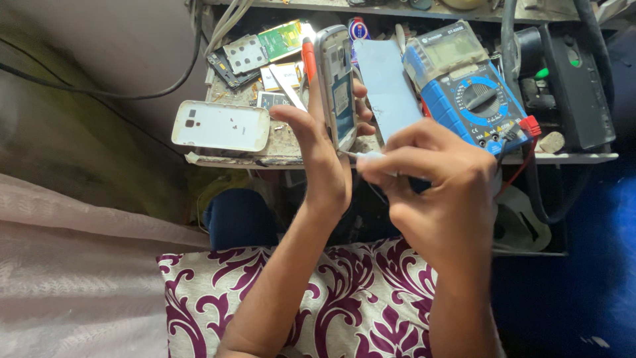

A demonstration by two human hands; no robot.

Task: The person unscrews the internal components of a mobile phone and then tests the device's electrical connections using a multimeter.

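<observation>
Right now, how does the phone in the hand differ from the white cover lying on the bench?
The opened phone stands upright in the left hand; the white back cover lies flat, untouched. The opened phone shows its inner parts, while the white back cover is a bare shell with holes. Both are phone-shaped with rounded corners.

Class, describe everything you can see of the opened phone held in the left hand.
The opened phone stands upright on its long edge, gripped by the left hand above the cluttered bench. Its back cover is off, showing a silver-grey frame, bluish inner compartment and a pale label. The right hand brings a thin white-handled tool to its lower end. A separate white back cover lies nearby.
</observation>
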